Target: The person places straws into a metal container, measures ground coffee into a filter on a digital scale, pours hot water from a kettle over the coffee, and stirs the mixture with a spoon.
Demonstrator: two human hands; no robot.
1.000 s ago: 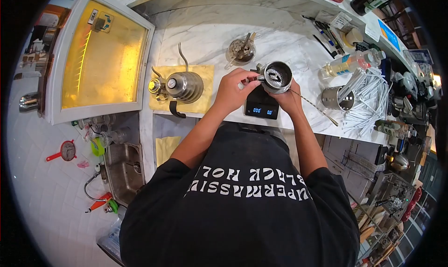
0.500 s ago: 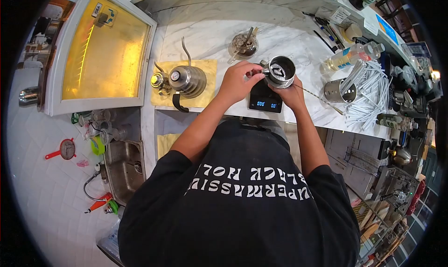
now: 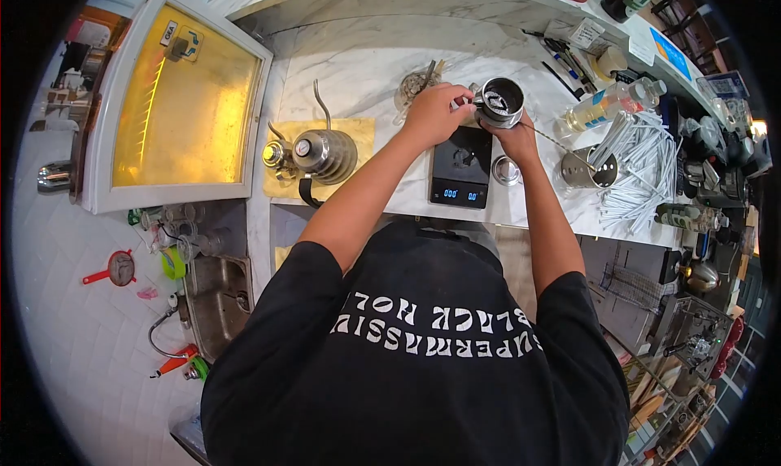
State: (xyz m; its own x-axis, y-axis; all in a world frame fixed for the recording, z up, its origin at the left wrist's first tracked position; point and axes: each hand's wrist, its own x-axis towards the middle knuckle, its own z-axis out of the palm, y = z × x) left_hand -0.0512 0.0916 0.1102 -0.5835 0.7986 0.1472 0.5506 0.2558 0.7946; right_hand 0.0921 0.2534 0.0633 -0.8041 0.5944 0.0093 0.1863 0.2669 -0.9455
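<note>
Cup of round, silvery metal (image 3: 506, 118), held above a white marbled counter (image 3: 358, 55) near a flat black scale (image 3: 460, 177); left hand (image 3: 439, 113) pinching its handle, right hand (image 3: 518, 143) clasping its lower side. Probably rigid, light, slippery; handle offers surest hold.

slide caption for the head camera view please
Left hand and right hand hold a metal cup near a black scale, with a gooseneck kettle to the left.

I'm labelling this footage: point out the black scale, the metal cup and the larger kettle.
Black scale (image 3: 461, 165), head view: top face.
Metal cup (image 3: 498, 120), head view: outer wall.
Larger kettle (image 3: 333, 156), head view: metal body.
</note>
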